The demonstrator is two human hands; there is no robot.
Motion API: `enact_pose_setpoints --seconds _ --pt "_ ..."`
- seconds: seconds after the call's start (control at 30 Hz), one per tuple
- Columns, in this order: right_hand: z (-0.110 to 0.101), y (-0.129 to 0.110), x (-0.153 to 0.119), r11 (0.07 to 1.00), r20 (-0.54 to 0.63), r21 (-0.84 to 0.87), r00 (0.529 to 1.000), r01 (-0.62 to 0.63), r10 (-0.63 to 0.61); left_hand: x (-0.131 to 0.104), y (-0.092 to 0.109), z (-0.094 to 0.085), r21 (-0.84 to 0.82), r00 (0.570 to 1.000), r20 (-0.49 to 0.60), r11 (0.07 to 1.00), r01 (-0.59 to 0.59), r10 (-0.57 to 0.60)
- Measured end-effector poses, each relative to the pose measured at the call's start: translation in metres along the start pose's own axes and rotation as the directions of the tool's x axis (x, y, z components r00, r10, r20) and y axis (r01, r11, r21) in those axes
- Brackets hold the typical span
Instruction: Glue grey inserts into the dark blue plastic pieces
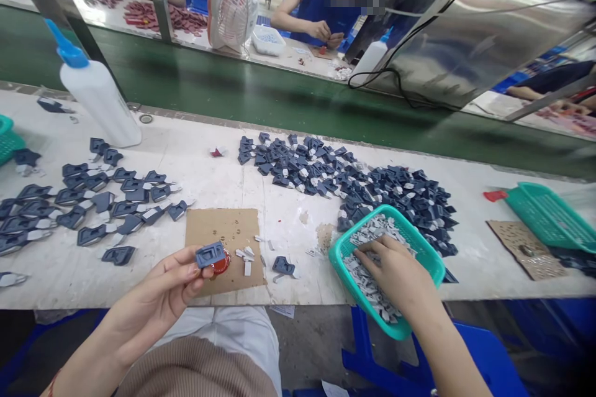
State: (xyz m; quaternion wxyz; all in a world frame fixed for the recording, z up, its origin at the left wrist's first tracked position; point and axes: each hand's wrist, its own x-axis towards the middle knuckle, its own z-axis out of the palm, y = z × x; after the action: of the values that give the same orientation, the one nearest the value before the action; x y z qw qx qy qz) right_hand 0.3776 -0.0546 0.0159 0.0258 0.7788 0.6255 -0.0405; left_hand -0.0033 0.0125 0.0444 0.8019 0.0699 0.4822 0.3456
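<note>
Looking down from the head view, the left hand (161, 294) pinches a small grey plastic part (210, 254) between thumb and fingers (193, 271), held flat over a red cap (220, 263) at the edge of a cardboard pad (223, 248), presumably so the part stays steady and close to the working spot. The right hand (395, 273) is dipped into a green basket (344, 254) of small white pieces (367, 288), fingertips buried among them; whether they grip a piece cannot be told. The basket overhangs the bench (288, 223) edge, within easy reach. Behind it lies a loose heap of grey parts (354, 179); to the left, parts fitted with white tabs (93, 198) lie spread out. A squeeze bottle (97, 99) stands at rear left. Across the green belt (279, 99), another person's hands (326, 33) work separately.
</note>
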Motion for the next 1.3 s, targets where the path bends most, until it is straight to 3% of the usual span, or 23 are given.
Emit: enact_pose_setpoints --seconds 0.17,0.4,0.7,0.97,1.07,1.17,1.3 --pt "0.003 -0.001 0.005 0.999 -0.002 0.038 1.0 0.02 -0.02 0.002 -0.002 -0.004 -0.003 0.999 0.044 1.0 0.012 -0.012" --pt "0.006 0.005 0.008 0.993 0.033 0.101 0.997 0.061 -0.065 0.001 -0.008 -0.011 0.002 1.0 0.002 1.0 0.022 -0.022" --pt "0.002 0.009 0.009 0.991 0.074 0.131 0.997 -0.008 -0.002 0.0 -0.009 -0.01 0.01 1.0 -0.014 1.0 0.025 -0.025" --pt "-0.011 0.003 0.003 0.959 0.089 0.279 0.996 -0.046 0.022 0.002 -0.01 -0.012 -0.022 0.999 0.001 0.999 0.036 -0.036" --pt "-0.016 -0.006 -0.005 0.883 0.038 0.459 0.995 -0.102 0.095 0.001 -0.013 -0.011 -0.022 0.999 0.01 0.999 0.043 -0.043" --pt "-0.018 -0.021 -0.012 0.703 -0.006 0.697 0.979 -0.142 0.204 0.001 -0.016 -0.011 -0.005 0.996 0.053 0.998 0.069 -0.069" --pt "-0.015 -0.043 -0.02 0.569 -0.026 0.809 0.958 -0.147 0.284 0.002 -0.023 -0.01 0.022 0.985 0.136 0.995 0.101 -0.103"
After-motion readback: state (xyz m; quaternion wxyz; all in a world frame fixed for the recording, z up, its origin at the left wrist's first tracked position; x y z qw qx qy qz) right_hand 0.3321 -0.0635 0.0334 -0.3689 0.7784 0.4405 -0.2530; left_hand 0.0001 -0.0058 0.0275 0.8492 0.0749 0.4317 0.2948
